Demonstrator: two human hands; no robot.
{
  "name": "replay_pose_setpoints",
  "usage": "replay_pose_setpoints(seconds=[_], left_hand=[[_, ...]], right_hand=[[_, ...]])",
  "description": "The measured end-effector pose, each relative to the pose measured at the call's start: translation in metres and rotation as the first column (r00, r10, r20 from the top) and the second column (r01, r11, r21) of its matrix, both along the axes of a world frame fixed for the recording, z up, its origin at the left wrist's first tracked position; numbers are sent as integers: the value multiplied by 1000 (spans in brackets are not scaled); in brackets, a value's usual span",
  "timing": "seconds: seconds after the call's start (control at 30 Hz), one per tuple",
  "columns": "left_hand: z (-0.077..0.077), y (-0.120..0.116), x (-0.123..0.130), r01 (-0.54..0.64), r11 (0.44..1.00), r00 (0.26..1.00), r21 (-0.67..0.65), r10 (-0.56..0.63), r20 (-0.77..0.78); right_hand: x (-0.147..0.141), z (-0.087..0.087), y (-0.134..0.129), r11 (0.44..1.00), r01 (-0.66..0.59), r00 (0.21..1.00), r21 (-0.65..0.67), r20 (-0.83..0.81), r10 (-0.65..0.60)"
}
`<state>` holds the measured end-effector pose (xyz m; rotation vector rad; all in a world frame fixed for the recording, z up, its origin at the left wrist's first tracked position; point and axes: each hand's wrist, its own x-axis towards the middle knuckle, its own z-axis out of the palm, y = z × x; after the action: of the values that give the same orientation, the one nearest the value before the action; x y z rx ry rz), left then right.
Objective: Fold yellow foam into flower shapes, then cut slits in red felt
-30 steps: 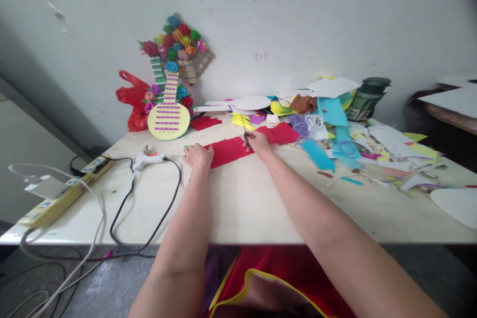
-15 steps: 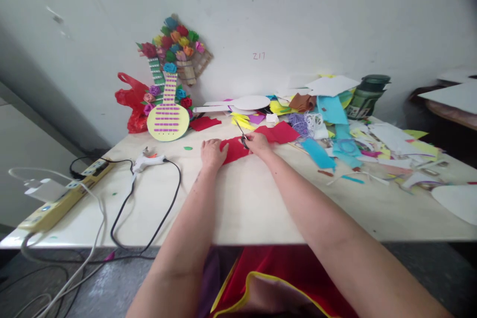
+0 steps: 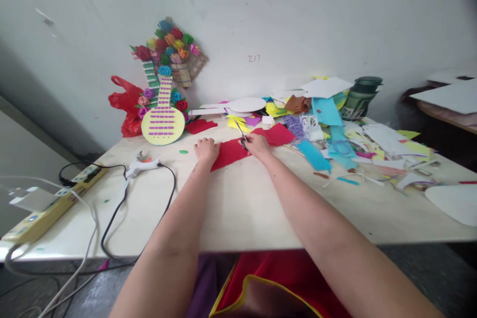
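A strip of red crepe paper (image 3: 231, 154) lies flat on the white table in front of me. My left hand (image 3: 207, 151) rests palm down at its left end, with the fingers stretched out and the thumb at the paper's edge. My right hand (image 3: 258, 146) is closed around the dark handles of a pair of scissors (image 3: 239, 128) over the middle of the strip. Their blades point away from me, up and to the left. More red paper (image 3: 278, 134) spreads beyond my right hand. A smaller red piece (image 3: 201, 126) lies behind my left hand.
On the left are a glue gun (image 3: 142, 167) with a looping black cord and a yellow power strip (image 3: 55, 208). A yellow paper lute (image 3: 163, 126) and paper flowers (image 3: 173, 42) lean at the back. Paper scraps (image 3: 383, 144) and a green bottle (image 3: 360, 98) crowd the right.
My left hand has shifted slightly left, showing more of the strip's left end. My right hand still holds the scissors in about the same spot. The whole view has moved a little.
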<state>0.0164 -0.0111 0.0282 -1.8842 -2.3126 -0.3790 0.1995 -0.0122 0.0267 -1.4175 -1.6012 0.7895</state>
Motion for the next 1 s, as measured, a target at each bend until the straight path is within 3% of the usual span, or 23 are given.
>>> replay_pose_setpoints(seconds=[0.5, 0.77, 1.0], left_hand=[[4, 19, -13, 37, 986, 999, -163, -39, -8], [8, 20, -14, 90, 975, 995, -204, -79, 63], [14, 23, -14, 91, 963, 996, -253, -88, 26]], right_hand=[[0, -6, 1, 999, 9, 1000, -38, -26, -10], [-1, -9, 2, 999, 36, 999, -16, -4, -36], [0, -13, 6, 1000, 20, 999, -23, -34, -20]])
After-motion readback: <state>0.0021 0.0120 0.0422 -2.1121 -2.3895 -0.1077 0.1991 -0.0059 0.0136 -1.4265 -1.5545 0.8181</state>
